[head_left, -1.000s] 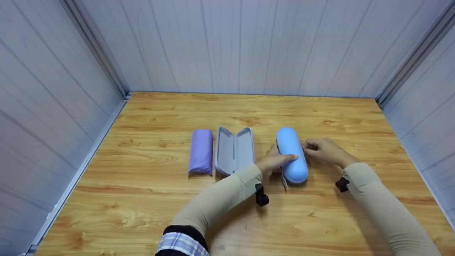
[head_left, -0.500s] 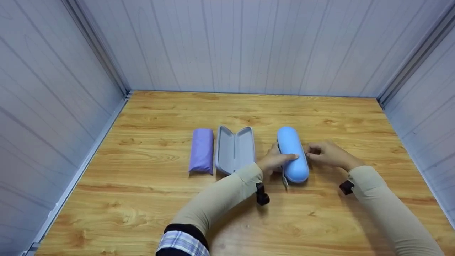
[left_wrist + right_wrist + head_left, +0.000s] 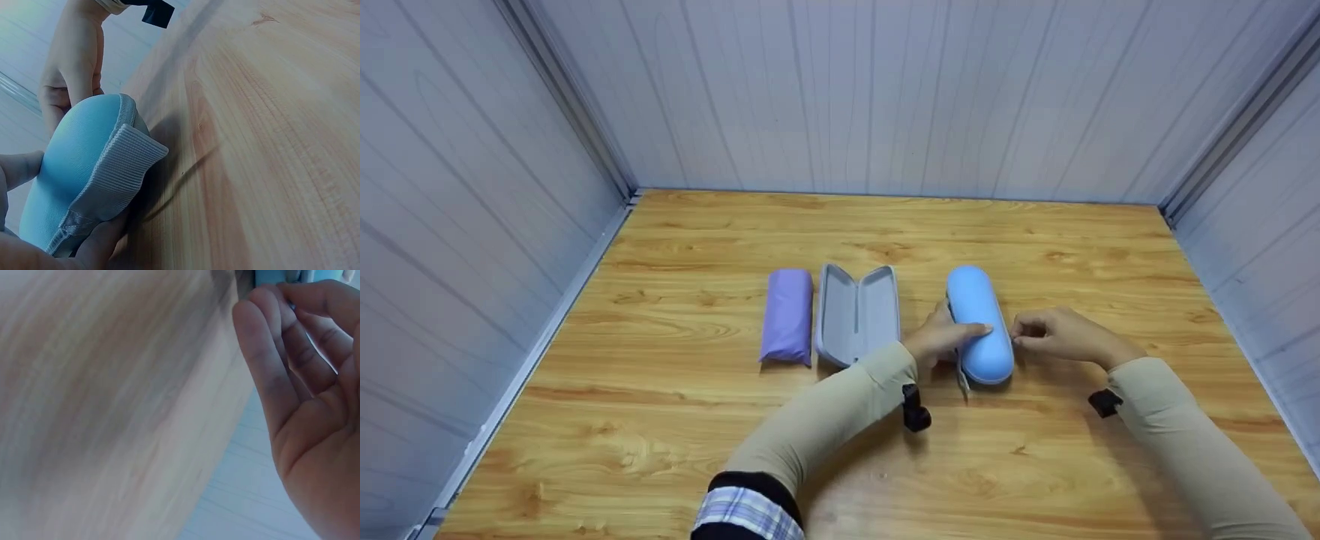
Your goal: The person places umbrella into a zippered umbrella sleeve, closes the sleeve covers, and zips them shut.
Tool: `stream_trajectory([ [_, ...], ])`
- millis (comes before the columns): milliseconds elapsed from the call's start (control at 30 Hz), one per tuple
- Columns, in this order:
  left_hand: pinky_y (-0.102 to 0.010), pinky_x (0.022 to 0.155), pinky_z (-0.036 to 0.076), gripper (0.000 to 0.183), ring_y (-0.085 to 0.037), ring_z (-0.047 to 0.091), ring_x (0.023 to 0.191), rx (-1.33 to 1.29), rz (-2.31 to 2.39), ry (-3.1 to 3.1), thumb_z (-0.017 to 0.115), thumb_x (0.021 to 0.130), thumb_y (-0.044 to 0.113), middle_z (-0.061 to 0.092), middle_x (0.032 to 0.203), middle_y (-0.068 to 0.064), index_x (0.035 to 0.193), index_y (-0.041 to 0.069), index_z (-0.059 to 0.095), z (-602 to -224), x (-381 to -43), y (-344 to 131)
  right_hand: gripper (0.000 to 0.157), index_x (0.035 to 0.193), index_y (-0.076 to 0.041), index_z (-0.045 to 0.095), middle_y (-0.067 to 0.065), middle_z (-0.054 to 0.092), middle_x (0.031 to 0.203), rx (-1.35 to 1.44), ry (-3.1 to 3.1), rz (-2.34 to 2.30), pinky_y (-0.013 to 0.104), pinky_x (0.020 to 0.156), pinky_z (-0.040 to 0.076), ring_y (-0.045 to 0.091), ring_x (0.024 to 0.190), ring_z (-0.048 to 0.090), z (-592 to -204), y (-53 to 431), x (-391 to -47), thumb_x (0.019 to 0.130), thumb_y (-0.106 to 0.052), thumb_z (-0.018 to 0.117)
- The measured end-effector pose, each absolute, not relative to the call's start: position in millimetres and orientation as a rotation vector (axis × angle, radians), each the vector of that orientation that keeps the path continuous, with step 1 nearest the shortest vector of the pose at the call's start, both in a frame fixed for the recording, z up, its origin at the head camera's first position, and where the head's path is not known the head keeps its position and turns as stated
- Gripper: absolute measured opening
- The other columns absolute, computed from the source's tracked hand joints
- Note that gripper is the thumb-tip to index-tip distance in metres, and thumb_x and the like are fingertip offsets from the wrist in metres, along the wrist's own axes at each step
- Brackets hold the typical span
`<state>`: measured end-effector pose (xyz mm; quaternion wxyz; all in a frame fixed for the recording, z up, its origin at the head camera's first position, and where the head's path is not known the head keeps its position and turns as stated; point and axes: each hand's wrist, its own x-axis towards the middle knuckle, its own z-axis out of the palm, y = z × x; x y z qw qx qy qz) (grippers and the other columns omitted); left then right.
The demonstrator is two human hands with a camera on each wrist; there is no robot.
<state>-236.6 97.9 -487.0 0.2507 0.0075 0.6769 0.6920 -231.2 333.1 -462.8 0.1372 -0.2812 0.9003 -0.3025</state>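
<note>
A light-blue zip-up glasses case (image 3: 973, 300) lies on the table, with a grey ribbed strap (image 3: 121, 169) along its side in the left wrist view. My left hand (image 3: 941, 337) grips the case around its left side, thumb on top. On the opposite side my right hand (image 3: 1065, 336) has thumb and index finger pinched together at the case's edge. A small dark bit, apparently the zipper pull (image 3: 292, 306), shows between those fingertips in the right wrist view; most of it is hidden.
Left of the blue case lies an open grey hard case (image 3: 877, 307), its lining facing up. Beside that is a purple soft bundle (image 3: 787, 319). Pale panel walls (image 3: 840, 97) enclose the wooden table (image 3: 660, 420) at the back and sides.
My right hand has slid along the blue case's right edge, toward me and slightly right. The left hand keeps its grip, and the case stays in place.
</note>
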Motion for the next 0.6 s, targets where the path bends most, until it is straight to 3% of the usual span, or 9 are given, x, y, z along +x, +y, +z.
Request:
stream_trajectory([
  [600, -0.05, 0.099, 0.048, 0.09, -0.033, 0.054, 0.122, -0.002, 1.873, 1.857, 0.08, 0.085, 0.019, 0.05, 0.138, -0.016, 0.155, 0.007, 0.025, -486, -237, 98, 0.013, 0.083, -0.014, 0.066, -0.01, 0.059, 0.075, -0.883, 2.571, -0.726, 0.026, 0.062, 0.046, 0.008, 0.068, 0.052, -449, 328, -225, 0.091, -0.005, 0.069],
])
